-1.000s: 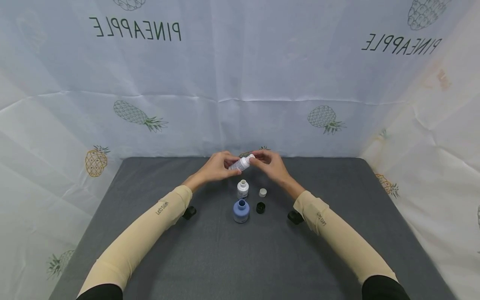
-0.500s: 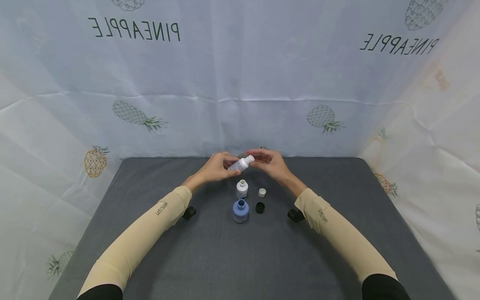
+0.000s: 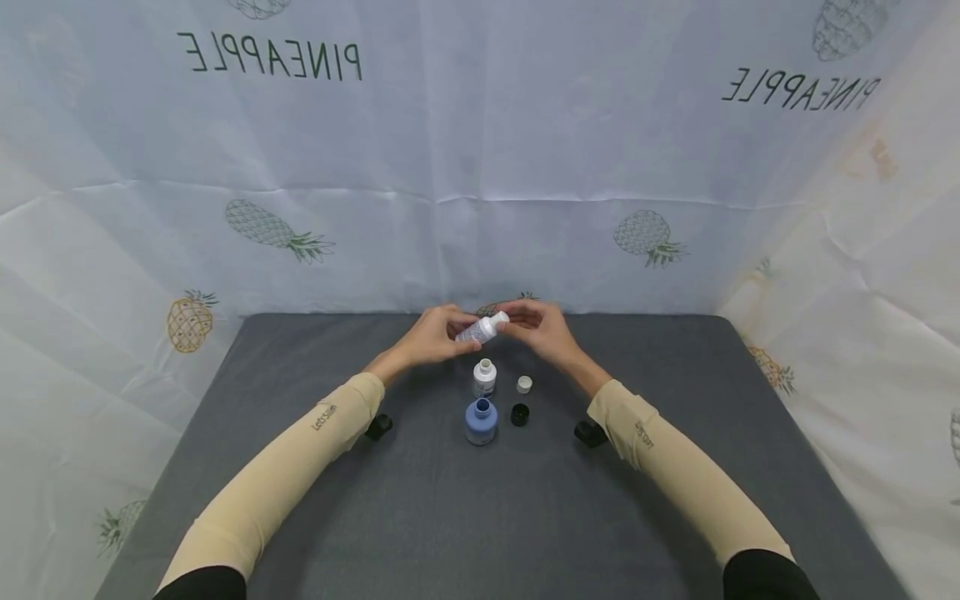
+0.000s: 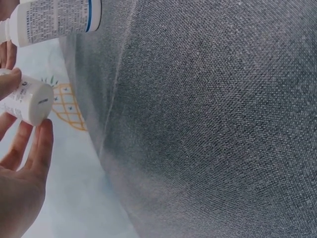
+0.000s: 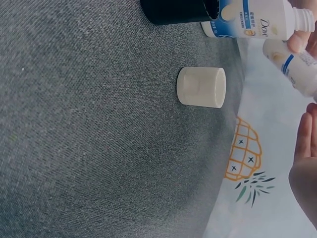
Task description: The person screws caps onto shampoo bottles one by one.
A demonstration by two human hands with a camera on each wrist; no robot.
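Our left hand [image 3: 432, 335] grips the tilted bottle [image 3: 476, 332] above the table [image 3: 435, 517]; whether our right hand [image 3: 547, 335] pinches its cap [image 3: 500, 317], we cannot tell. To turn the cap cleanly, we'd best brace the bottle.

The held bottle [image 3: 477, 331] blocks the gap between your left hand [image 3: 432, 334] and right hand [image 3: 545, 333]; nearer you stand the white bottle [image 3: 484, 381] and blue bottle [image 3: 481, 424], white cap [image 3: 524, 384] and black cap [image 3: 520, 414] right of them. You can pass over the near cloth [image 3: 480, 517].
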